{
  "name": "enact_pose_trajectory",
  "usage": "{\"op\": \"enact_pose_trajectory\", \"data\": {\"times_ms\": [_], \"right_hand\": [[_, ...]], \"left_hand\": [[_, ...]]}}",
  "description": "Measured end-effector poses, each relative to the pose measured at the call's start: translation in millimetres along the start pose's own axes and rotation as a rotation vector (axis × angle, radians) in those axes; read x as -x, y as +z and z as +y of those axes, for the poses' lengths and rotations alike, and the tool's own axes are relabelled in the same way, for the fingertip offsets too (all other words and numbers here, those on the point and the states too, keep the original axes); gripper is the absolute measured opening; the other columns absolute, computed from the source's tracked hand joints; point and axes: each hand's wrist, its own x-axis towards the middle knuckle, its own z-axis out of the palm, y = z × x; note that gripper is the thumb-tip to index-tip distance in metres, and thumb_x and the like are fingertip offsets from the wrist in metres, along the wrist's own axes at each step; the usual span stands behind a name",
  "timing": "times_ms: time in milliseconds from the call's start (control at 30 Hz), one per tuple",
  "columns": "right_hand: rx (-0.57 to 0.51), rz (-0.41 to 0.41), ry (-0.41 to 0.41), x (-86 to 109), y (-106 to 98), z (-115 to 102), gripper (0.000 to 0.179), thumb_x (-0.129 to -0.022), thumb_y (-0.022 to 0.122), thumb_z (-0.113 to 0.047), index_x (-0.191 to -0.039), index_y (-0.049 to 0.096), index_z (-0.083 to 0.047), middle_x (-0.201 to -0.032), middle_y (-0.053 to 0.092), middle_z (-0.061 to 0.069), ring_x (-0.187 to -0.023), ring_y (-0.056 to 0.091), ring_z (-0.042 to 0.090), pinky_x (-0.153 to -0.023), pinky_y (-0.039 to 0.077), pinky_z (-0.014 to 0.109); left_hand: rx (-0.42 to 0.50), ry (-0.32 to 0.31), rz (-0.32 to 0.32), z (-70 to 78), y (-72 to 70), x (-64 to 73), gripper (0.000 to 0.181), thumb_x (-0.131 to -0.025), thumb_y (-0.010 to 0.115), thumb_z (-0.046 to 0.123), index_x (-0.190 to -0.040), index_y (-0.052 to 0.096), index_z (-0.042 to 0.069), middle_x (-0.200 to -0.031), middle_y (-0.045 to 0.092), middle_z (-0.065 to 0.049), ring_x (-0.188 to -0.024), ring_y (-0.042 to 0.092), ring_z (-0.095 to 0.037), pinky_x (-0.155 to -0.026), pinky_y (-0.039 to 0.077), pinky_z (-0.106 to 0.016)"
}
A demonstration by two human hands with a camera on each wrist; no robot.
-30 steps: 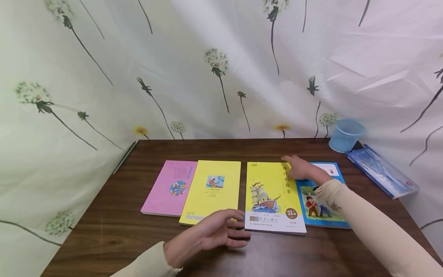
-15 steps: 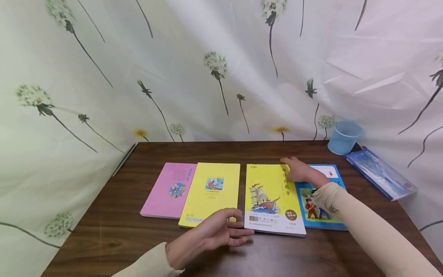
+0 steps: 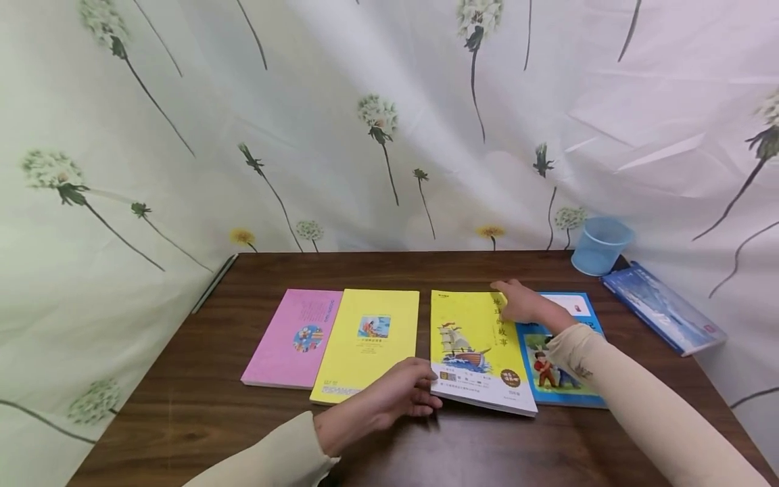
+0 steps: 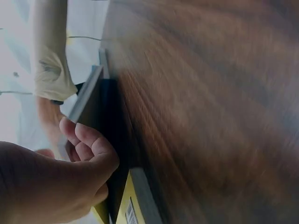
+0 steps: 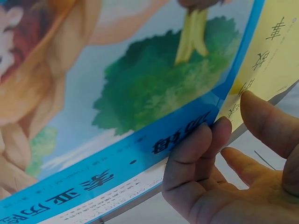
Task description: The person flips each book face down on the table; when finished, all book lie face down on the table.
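A yellow-and-white book with a sailing ship on its cover (image 3: 468, 338) lies right of the middle of the table, its near edge tilted up off the wood. My left hand (image 3: 398, 392) pinches the near left corner, its fingers curled at the edge in the left wrist view. At the far right corner of the same book is my right hand (image 3: 526, 301); in the right wrist view its thumb (image 5: 266, 116) lies on the yellow cover and its other fingers curl by the edge. A blue book (image 3: 562, 379) lies partly under the right hand and forearm.
Left of the ship book lie a yellow book (image 3: 377, 338) and a pink book (image 3: 289, 348). A light blue bin (image 3: 601, 247) and a blue box-like item (image 3: 663, 308) sit at the right back. Dandelion-patterned fabric (image 3: 341, 135) stands behind the dark wooden table (image 3: 182, 379).
My left hand has moved from beside the ship book onto its near left corner, closing its fingers there. The near edge has risen slightly. My right hand stays at the far right corner.
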Motion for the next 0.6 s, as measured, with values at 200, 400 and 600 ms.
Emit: {"op": "enact_pose_trajectory", "data": {"times_ms": [200,400,600], "right_hand": [[0.0,-0.004,0.007,-0.4,2.9,-2.7,0.07,-0.092,0.063,-0.006,-0.154,0.031,0.001,-0.154,0.026,0.036,-0.106,0.056,0.039,-0.085,0.05,0.046],[-0.007,-0.008,0.019,0.3,2.4,-2.8,0.07,-0.092,0.063,-0.006,-0.154,0.03,0.0,-0.152,0.028,0.036,-0.103,0.057,0.038,-0.084,0.051,0.045],[-0.015,0.001,0.028,-0.7,1.5,-1.7,0.071,-0.092,0.063,-0.006,-0.154,0.031,0.0,-0.151,0.03,0.035,-0.099,0.057,0.038,-0.084,0.052,0.045]], "left_hand": [[-0.133,0.043,0.023,2.6,1.9,-8.0,0.05,-0.092,0.056,0.014,-0.137,0.042,-0.001,-0.095,0.07,-0.011,-0.067,0.063,-0.014,-0.061,0.052,-0.025],[-0.164,0.041,0.047,2.6,2.5,-11.3,0.051,-0.089,0.062,0.012,-0.135,0.043,0.0,-0.102,0.071,-0.012,-0.077,0.065,-0.016,-0.063,0.054,-0.027],[-0.167,0.045,0.058,2.3,1.9,-14.2,0.049,-0.088,0.064,0.011,-0.133,0.046,0.0,-0.105,0.069,-0.012,-0.082,0.064,-0.017,-0.065,0.055,-0.028]]}}
